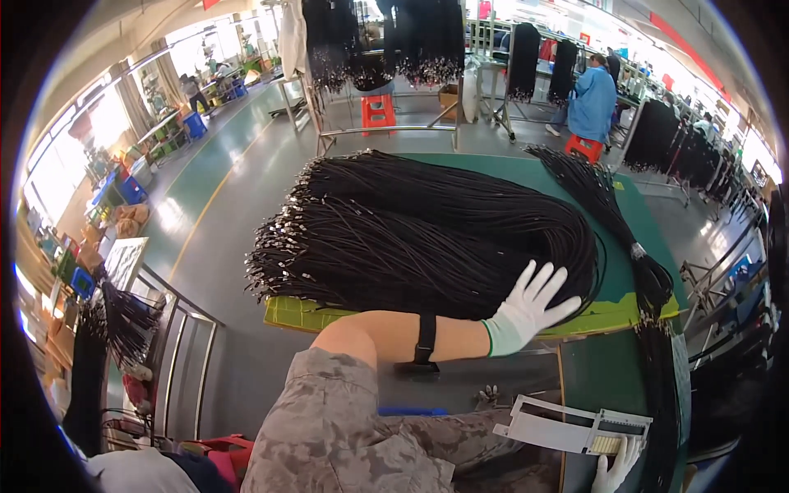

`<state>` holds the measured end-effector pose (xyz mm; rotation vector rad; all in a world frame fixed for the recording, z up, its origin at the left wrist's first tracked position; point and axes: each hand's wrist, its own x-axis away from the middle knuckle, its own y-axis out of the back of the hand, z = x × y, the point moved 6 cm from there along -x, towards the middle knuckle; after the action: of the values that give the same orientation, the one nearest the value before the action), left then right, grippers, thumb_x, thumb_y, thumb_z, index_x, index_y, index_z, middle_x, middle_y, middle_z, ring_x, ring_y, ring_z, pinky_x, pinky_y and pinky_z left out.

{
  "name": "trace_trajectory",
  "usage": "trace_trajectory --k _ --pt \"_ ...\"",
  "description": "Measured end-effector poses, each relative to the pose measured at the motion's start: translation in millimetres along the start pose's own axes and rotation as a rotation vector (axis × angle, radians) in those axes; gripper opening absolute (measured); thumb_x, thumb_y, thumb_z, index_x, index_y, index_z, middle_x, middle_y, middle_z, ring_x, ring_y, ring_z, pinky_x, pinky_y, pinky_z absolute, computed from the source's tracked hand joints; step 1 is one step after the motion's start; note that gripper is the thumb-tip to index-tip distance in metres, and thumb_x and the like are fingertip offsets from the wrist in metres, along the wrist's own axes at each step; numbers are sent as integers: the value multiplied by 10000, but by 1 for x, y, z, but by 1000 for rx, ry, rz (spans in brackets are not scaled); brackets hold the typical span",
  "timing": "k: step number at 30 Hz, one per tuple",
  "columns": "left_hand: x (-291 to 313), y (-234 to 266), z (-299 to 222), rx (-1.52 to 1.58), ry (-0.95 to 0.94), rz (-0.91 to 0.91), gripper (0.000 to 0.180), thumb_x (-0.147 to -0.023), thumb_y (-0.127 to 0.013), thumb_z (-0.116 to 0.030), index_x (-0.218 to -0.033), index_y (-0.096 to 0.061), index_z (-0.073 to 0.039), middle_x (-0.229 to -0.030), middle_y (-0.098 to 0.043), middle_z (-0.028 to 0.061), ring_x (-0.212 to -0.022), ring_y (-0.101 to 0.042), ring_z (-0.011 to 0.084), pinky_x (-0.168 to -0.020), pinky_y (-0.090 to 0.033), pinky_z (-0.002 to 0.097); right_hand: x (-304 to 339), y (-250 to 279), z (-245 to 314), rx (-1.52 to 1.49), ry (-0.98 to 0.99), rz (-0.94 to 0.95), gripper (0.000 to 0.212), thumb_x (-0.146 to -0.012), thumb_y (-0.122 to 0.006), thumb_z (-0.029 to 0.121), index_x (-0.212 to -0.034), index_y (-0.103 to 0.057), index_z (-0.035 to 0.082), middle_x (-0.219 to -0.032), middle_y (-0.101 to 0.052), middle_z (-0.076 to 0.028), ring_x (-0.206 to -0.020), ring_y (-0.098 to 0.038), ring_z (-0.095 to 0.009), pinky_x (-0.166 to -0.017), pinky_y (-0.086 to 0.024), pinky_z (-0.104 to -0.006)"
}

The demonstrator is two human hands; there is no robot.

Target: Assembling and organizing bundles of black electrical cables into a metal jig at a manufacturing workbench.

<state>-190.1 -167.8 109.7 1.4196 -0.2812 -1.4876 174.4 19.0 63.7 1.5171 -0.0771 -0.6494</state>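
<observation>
A large bundle of black cables (427,230) with metal ends lies looped across the green table. My left hand (530,312), in a white glove, rests palm down with fingers spread on the near right bend of the bundle. My left arm reaches across from the camouflage sleeve, a black strap around it. At the lower right, my gloved right hand (620,468) is at the edge of a white rectangular frame (551,431), its thumb apart from its fingers. A cream panel (606,444) on the frame lies beside those fingertips. The picture's lower edge cuts off part of this hand.
A narrower tied cable bundle (608,197) runs down the table's right side. Yellow tape (296,312) lines the near edge. Racks of hanging cables (382,41) and a red stool (377,111) stand beyond. A person in blue (593,99) is at the back right.
</observation>
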Motion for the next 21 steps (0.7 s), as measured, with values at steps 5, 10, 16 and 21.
trace_trajectory --k 5,10,16,21 --pt "-33 1 52 326 146 459 971 -732 -739 -420 -1505 -211 -164 -1503 -242 244 -1415 -164 433 -1147 -25 593 0 0 -8 -52 -4 -5 502 -912 -584 310 -1304 -535 2 -1390 -443 -246 -1310 -370 -427 -1115 -248 -518" --pt "-16 -31 46 447 187 593 965 -748 -734 -427 -1509 -196 -172 -1504 -255 234 -1422 -166 413 -1146 -26 595 -16 17 12 -75 107 -31 500 -917 -578 291 -1298 -527 -29 -1371 -455 -259 -1299 -377 -442 -1110 -255 -526" --pt "19 4 47 297 110 302 921 -738 -737 -419 -1488 -255 -190 -1492 -262 235 -1398 -219 412 -1139 -91 596 -4 2 -8 -15 74 35 521 -918 -569 322 -1290 -528 -40 -1359 -467 -261 -1294 -387 -449 -1103 -261 -538" --pt "56 17 61 257 170 306 904 -746 -731 -421 -1490 -256 -223 -1509 -232 213 -1412 -173 398 -1149 -85 592 -3 -3 -10 -27 146 -86 512 -919 -566 328 -1288 -540 -26 -1370 -461 -259 -1287 -394 -451 -1097 -264 -545"
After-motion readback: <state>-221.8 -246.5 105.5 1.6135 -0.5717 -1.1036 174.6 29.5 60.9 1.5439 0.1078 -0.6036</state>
